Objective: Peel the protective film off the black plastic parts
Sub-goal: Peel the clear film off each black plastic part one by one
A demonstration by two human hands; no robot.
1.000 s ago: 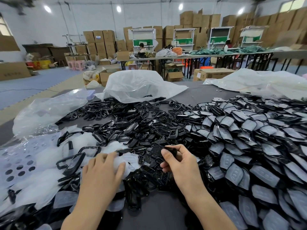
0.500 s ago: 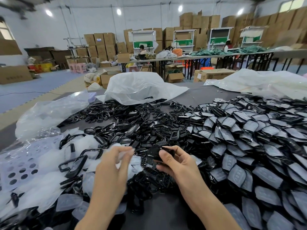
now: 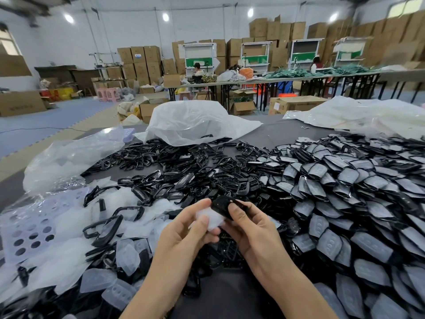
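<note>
Just below the middle of the frame, the right hand [image 3: 250,229] pinches a small glossy black plastic part [image 3: 220,204], and the left hand [image 3: 184,233] pinches the cloudy white film [image 3: 211,218] jutting from its lower left side. Both hands are raised over a narrow bare strip of the grey table [image 3: 230,295], hemmed in by film-covered parts [image 3: 345,192] heaped at right, loose black frames [image 3: 172,169] behind and peeled films [image 3: 69,261] at lower left. A white plastic bag [image 3: 195,120] lies at the far side, with cardboard boxes [image 3: 142,63] stacked along the back wall

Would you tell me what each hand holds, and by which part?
Right hand grips the black part at its right end; left hand pinches the loosened film.
</note>
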